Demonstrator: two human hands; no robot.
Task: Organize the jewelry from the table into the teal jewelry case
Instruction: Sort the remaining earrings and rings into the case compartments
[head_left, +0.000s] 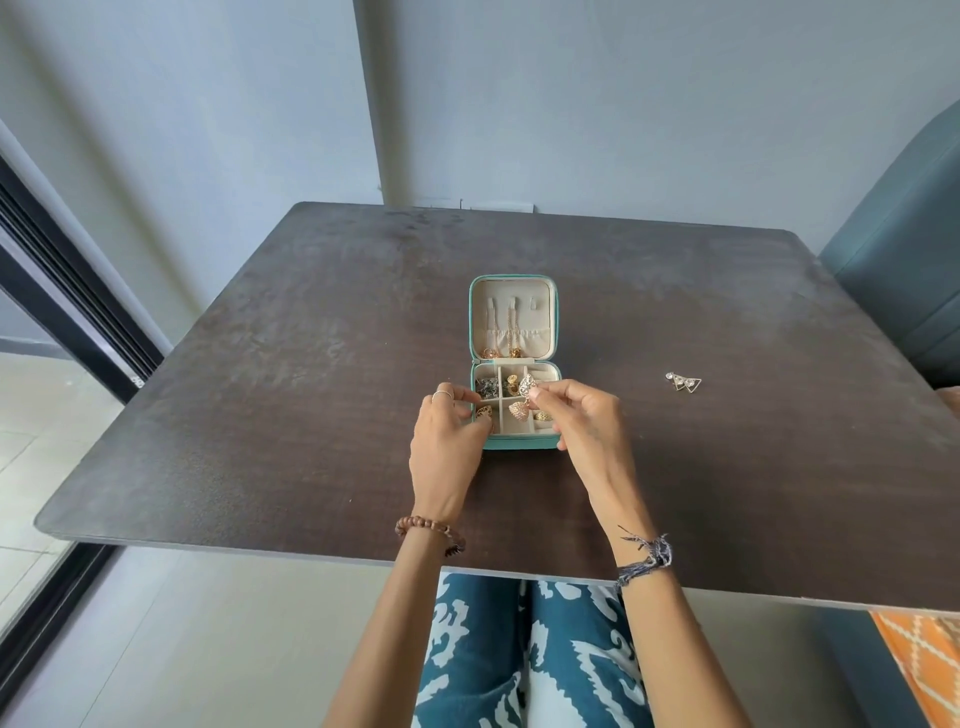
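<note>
The teal jewelry case (519, 443) lies open at the middle of the dark table, its cream lid flat behind it with gold necklaces hanging on the hooks. Several earrings fill its small compartments. My right hand (582, 415) pinches a silver filigree earring (529, 385) just above the case's upper middle compartment. My left hand (448, 431) rests at the case's left wall, its fingertips touching the rim by a compartment of dark beaded pieces. A pair of triangular silver earrings (684, 382) lies on the table (311, 389) to the right, apart from the case.
A teal upholstered chair (904, 291) stands at the table's far right corner. An orange patterned cloth (924, 660) shows below the right front edge. A dark sliding-door frame (62, 291) runs along the left.
</note>
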